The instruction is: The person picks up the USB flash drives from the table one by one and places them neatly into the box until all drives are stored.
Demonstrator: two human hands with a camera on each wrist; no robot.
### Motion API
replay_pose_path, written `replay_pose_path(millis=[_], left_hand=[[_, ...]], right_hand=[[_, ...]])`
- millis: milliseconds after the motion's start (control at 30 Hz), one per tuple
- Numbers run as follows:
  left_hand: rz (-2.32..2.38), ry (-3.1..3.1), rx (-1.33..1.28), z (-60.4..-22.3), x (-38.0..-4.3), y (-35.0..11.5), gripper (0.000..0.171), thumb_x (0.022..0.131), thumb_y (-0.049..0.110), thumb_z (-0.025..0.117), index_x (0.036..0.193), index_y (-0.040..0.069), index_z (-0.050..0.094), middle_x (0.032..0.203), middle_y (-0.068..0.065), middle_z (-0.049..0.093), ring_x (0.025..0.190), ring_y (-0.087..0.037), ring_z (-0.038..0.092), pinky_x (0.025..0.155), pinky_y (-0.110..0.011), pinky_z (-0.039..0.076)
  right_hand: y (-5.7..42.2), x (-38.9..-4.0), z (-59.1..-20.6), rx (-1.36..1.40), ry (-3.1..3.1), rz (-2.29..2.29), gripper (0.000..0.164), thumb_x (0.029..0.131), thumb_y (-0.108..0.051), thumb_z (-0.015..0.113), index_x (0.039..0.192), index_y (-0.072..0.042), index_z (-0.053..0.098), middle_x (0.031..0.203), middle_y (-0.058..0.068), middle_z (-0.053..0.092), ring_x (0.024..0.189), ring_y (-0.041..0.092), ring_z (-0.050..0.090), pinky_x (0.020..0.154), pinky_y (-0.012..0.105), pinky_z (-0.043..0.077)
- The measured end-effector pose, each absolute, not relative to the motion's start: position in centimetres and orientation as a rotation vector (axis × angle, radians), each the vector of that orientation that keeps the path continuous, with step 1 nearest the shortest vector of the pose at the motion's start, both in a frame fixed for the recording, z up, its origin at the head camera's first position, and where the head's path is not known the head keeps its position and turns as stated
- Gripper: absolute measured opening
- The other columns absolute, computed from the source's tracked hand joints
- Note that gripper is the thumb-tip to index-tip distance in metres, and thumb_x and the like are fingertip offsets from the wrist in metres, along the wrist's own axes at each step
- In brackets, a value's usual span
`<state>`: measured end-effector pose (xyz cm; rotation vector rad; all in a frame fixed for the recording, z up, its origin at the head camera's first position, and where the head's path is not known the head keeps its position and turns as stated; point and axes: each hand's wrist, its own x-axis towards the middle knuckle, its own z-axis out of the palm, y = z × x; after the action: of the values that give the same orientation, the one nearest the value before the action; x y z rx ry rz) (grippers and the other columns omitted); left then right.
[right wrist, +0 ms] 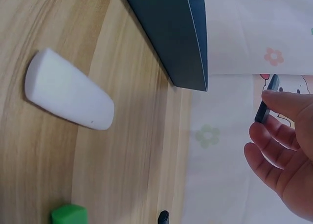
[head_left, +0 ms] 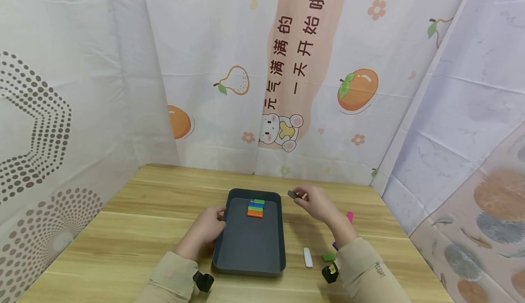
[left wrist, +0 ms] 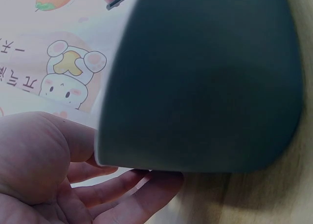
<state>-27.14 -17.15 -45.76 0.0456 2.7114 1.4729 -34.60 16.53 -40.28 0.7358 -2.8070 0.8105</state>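
A dark grey rectangular tray (head_left: 250, 248) lies on the wooden table. My left hand (head_left: 209, 224) grips its left wall, with the thumb and fingers at the rim in the left wrist view. Inside the tray, near its far end, several small orange, green and blue bars (head_left: 255, 213) lie in a row. My right hand (head_left: 313, 201) pinches a small dark grey bar (right wrist: 267, 99) between thumb and fingertips. It holds the bar above the table, just right of the tray's far right corner.
Right of the tray lie a white rounded bar (head_left: 307, 258) and a green piece (head_left: 328, 257). A purple piece (head_left: 335, 246) and a pink piece (head_left: 350, 216) are partly hidden by my right arm. Printed curtains (head_left: 229, 125) hang behind the table and at both sides.
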Motion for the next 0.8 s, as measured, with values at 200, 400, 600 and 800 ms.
replay_pose_path(millis=[200,400,600,800], left_hand=[[1.474,2.707,0.045,-45.7,-27.1,-17.2,0.055,0.093,-0.002,0.054,0.147,-0.007,0.048,0.125,-0.03,0.062,0.079,-0.025,0.067,0.05,-0.039,0.055],[1.463,2.719,0.048,-45.7,-27.1,-17.2,0.054,0.093,-0.003,0.055,0.146,-0.006,0.049,0.125,-0.031,0.062,0.085,-0.027,0.067,0.053,-0.039,0.056],[1.455,2.719,0.033,-45.8,-27.3,-17.2,0.054,0.092,-0.002,0.055,0.146,-0.006,0.05,0.125,-0.03,0.062,0.089,-0.028,0.067,0.055,-0.038,0.057],[1.46,2.715,0.03,-45.9,-27.4,-17.2,0.054,0.093,-0.002,0.055,0.146,-0.006,0.049,0.125,-0.03,0.062,0.086,-0.027,0.067,0.054,-0.038,0.057]], right_hand=[[15.7,-34.7,-40.5,0.73,-2.82,0.762,0.018,0.093,-0.011,0.074,0.111,-0.011,0.074,0.098,0.002,0.067,0.074,0.01,0.061,0.066,0.031,0.053],[14.9,-34.9,-41.0,0.747,-2.824,0.731,0.018,0.093,-0.012,0.075,0.111,-0.012,0.074,0.096,0.0,0.067,0.073,0.008,0.059,0.066,0.031,0.053],[14.1,-35.1,-41.2,0.79,-2.821,0.704,0.017,0.094,-0.011,0.074,0.111,-0.012,0.073,0.095,-0.001,0.065,0.074,0.008,0.059,0.067,0.03,0.053],[13.3,-35.3,-41.2,0.809,-2.829,0.686,0.018,0.094,-0.011,0.074,0.111,-0.012,0.073,0.095,-0.001,0.066,0.078,0.011,0.061,0.07,0.032,0.055]])
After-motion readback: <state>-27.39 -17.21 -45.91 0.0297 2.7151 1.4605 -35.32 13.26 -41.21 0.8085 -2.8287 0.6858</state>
